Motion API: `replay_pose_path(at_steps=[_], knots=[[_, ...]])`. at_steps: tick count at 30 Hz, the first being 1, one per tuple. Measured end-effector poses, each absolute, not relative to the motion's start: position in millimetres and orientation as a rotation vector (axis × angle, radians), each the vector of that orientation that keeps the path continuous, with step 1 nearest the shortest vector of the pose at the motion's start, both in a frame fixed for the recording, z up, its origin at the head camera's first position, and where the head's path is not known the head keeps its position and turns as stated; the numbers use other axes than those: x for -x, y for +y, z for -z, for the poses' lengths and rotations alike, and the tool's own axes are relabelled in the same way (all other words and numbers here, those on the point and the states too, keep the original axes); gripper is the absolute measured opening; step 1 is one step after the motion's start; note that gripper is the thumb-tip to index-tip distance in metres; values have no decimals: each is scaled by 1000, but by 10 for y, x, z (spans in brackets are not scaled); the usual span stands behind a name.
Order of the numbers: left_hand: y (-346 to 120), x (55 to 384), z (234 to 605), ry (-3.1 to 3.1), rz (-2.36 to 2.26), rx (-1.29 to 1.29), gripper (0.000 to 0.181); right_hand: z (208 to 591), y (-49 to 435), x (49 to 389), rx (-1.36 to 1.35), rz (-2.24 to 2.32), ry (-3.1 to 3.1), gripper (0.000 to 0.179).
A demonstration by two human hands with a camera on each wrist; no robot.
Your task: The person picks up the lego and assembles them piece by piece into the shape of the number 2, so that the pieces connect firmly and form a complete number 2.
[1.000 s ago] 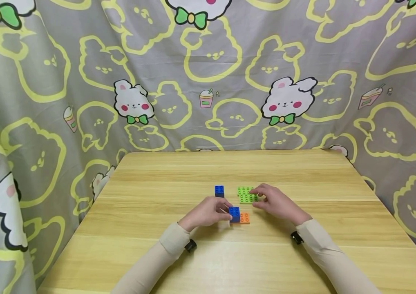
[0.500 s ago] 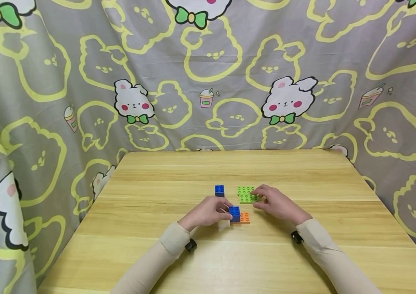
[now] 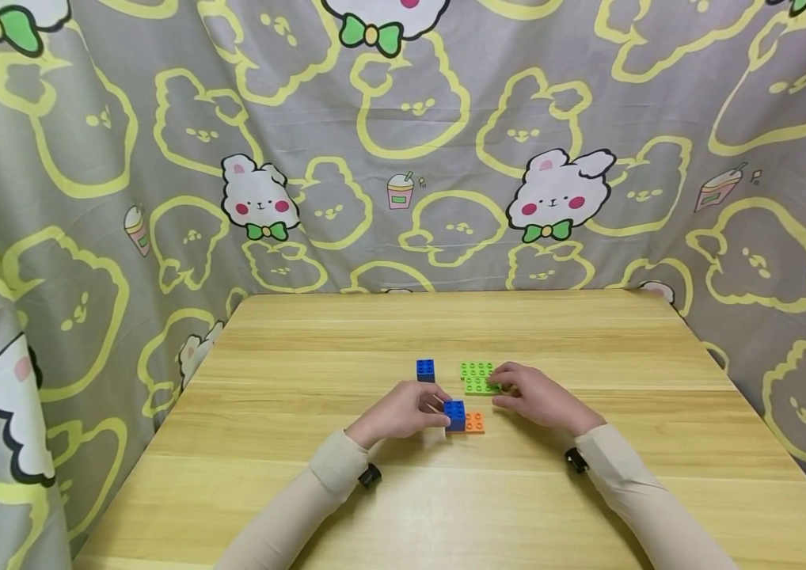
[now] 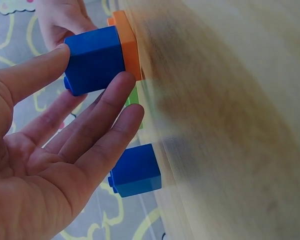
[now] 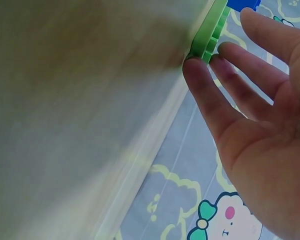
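Observation:
My left hand (image 3: 406, 410) pinches a blue toy building brick (image 3: 454, 415) between thumb and fingers. That brick stands on the left part of a flat orange building plate (image 3: 475, 423), whose right studs are uncovered. My right hand (image 3: 534, 393) is at the right end of a flat green building piece (image 3: 477, 378) with a stepped outline; whether it is one plate or two I cannot tell. In the right wrist view, fairly straight fingertips touch the near end of the green piece (image 5: 209, 34), and the thumb stands apart from it.
A second blue brick (image 3: 425, 370) stands behind the left hand, left of the green piece. All lie on a wooden table (image 3: 403, 507). A patterned grey curtain (image 3: 446, 103) hangs behind and at both sides. Each wrist carries a small black device.
The right hand has slid slightly to the right along the green piece, uncovering more studs. The left hand, blue bricks and orange plate look unmoved.

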State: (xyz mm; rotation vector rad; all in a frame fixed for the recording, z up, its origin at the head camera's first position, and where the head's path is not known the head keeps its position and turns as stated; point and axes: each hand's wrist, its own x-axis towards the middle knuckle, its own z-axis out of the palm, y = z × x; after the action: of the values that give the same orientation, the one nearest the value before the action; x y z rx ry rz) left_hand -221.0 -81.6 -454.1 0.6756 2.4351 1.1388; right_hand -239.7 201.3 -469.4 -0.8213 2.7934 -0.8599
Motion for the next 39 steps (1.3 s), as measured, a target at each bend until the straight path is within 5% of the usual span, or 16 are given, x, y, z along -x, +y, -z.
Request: replay_pose_path(at_steps=[11, 39], knots=[[-816, 2197, 4539, 2455, -1119, -683, 29, 4662, 2106, 2408, 847, 847, 2805, 25], [-829, 2207, 4576, 2446, -1137, -661, 29, 4672, 2185, 2441, 813, 733, 2845, 40]])
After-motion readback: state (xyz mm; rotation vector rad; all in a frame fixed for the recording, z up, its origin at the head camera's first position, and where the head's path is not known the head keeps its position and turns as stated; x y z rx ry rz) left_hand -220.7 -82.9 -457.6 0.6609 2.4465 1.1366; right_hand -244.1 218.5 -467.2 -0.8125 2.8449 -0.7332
